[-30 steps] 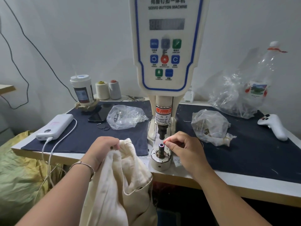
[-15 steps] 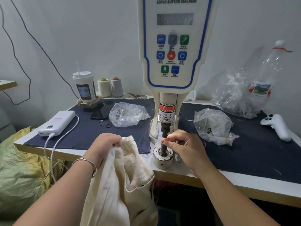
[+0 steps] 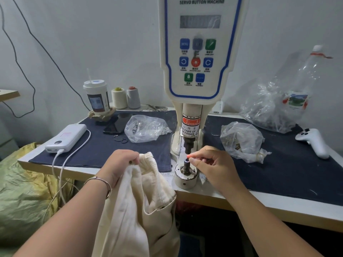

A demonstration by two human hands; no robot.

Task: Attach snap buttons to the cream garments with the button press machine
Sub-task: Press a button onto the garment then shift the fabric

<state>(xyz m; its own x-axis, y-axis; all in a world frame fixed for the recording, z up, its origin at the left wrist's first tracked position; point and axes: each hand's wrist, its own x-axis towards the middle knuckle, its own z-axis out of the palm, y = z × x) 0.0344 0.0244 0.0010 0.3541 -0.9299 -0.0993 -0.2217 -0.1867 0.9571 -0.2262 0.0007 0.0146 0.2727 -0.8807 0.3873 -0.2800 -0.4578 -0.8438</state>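
I see the cream garment (image 3: 141,201) bunched and hanging off the front edge of the surface (image 3: 278,204), its top corner pinched in my left hand (image 3: 122,164), whose grip is curled tight round the cloth beside a small dark snap. A bracelet (image 3: 101,182) sits on that wrist. Just right of the cloth stands the button press machine (image 3: 199,52), with its lower die post (image 3: 186,165) rising from a round metal base (image 3: 185,178). My right hand (image 3: 213,164) hovers just beside that post, thumb and forefinger tips pressed together close to the post's top; whether they pinch a snap I cannot tell, since a red glow falls on the fingertip. The upper punch (image 3: 188,147) hangs right above. On the dark mat (image 3: 104,145) lie two clear bags of parts, one left (image 3: 146,128) and one right (image 3: 241,141) of the machine. Farther left are a phone (image 3: 117,124), a white power bank (image 3: 66,138) with its cable, a lidded cup (image 3: 96,97) and two thread cones (image 3: 126,97). Far right rests a white controller (image 3: 315,141).
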